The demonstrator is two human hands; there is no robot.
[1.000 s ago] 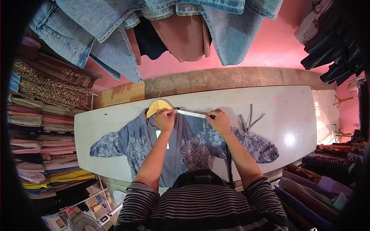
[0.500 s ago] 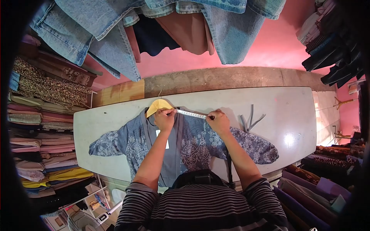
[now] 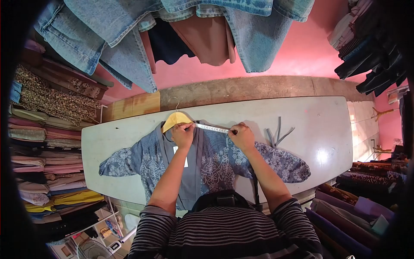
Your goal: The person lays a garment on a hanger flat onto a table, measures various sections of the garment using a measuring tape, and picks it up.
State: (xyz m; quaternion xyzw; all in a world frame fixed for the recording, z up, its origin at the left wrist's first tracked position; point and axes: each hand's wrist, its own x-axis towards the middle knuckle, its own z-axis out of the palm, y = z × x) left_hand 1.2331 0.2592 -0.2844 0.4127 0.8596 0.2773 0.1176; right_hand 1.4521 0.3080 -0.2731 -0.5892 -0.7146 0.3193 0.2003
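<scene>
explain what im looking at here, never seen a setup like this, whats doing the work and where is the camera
There's no robot here, just a person working with two bare hands. The view comes from a camera worn on that person's head, looking forward and down. On the pale table lies a blue-grey patterned garment with a yellowish hanger at its neck. Some grey strips lie by one sleeve. The left hand and right hand hold a measuring tape stretched between them along the shoulder.
</scene>
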